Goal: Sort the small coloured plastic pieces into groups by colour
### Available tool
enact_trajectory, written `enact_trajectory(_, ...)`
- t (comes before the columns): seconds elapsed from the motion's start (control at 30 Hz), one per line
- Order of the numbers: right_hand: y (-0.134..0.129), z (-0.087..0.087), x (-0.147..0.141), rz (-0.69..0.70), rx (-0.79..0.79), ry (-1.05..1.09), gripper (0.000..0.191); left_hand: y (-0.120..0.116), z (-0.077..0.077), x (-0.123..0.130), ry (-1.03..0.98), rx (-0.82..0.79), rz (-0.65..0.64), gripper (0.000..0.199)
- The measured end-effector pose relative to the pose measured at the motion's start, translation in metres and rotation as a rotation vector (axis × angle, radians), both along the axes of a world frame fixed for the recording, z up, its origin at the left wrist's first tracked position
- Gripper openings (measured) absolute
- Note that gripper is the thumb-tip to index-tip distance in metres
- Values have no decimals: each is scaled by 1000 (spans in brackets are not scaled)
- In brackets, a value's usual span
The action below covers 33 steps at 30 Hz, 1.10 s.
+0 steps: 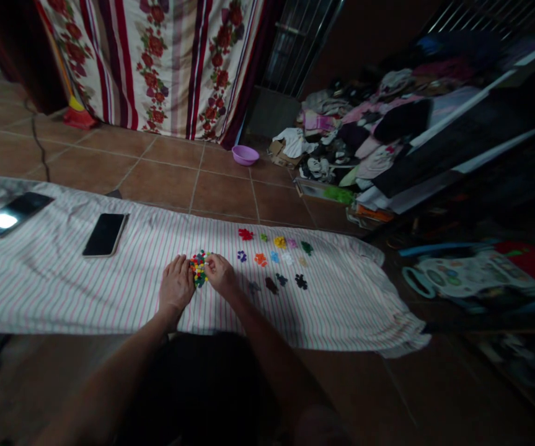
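To the right of the mixed pile (198,270), single-colour heaps (260,259) lie already separated on the counter (341,303); the pile itself is unsorted. The left hand (176,284) lies flat beside it; the right hand (221,273) pinches narrowly there, whether holding anything, one cannot tell.

There are fourteen single-colour piles (260,259), one mixed pile (199,269), two devices (105,235) and one bowl (245,160).

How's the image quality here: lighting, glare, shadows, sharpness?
Head view: dim overall, the right edge darkest; a bright reflection glares off the dark device at far left; a soft shadow falls on the striped cloth beside the right forearm; the coloured pieces between left hand and right hand look too soft for fine detail.
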State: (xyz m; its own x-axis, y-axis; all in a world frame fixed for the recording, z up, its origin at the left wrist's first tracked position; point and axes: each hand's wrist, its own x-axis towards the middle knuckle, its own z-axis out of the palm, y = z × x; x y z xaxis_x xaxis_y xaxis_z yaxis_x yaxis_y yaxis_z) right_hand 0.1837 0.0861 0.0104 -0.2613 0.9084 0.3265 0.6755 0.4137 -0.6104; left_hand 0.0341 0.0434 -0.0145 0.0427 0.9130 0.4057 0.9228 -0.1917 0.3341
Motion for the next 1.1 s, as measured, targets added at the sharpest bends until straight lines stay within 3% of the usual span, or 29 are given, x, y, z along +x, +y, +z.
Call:
enact_trajectory(0.37,2,-1,28,-112,8,51,16,0,-2,-1,-32,37,-14,43)
enact_trajectory(0.7,14,14,119,-357,23,58,20,1,-3,-1,-21,29,-10,44)
enact_trajectory(0.93,13,23,180,-654,-26,-107,25,0,-3,-1,-26,31,-13,43)
enact_trajectory(1.1,9,21,213,-773,-118,-264,23,0,-3,-2,-12,38,-15,44)
